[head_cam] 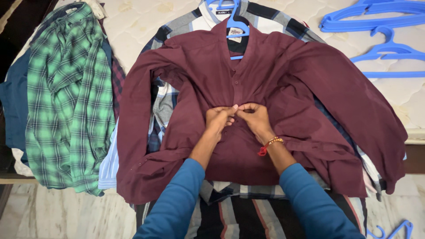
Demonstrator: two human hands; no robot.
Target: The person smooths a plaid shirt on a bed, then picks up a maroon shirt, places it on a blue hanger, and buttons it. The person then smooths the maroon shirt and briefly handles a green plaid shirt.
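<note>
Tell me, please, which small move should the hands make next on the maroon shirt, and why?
Probably go down to the next button. Both hands, left hand and right hand, pinch the front placket of the maroon shirt at mid-chest. The shirt lies on a blue hanger, and the placket below looks not yet closed.

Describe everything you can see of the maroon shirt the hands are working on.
The maroon shirt is long-sleeved, of soft woven cloth, lying face up and wrinkled with sleeves spread, on a pile of other shirts. A blue hanger sits in its collar. Its front placket runs down the middle, where the left hand and right hand pinch it together.
</note>
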